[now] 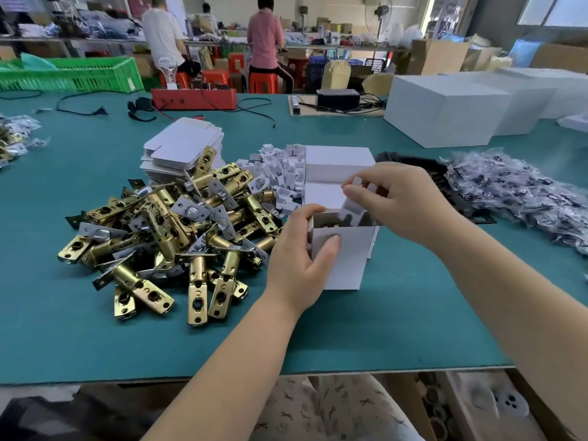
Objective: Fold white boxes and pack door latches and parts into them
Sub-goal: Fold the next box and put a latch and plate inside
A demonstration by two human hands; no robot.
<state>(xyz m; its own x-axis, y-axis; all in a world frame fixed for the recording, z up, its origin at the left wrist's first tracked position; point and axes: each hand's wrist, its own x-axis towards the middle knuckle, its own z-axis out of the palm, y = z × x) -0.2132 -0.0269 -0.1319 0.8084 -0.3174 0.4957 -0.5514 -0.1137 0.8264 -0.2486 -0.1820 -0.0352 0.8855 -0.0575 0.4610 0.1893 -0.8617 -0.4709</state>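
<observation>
Near the tabletop's [95, 338] front edge, the left hand [299, 259] grips an upright white box [345, 259]; the right hand [397, 198] pinches a white insert [350, 206] over its open top, seemingly above a latch inside.

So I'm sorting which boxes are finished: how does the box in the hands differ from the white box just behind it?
The held box is open at the top, with brass metal showing inside; the box behind is shut, its contents hidden. The held box is gripped by the left hand while the right hand pinches a white card insert over its opening; the box behind rests untouched on another box. Both are plain white card on the green table.
</observation>
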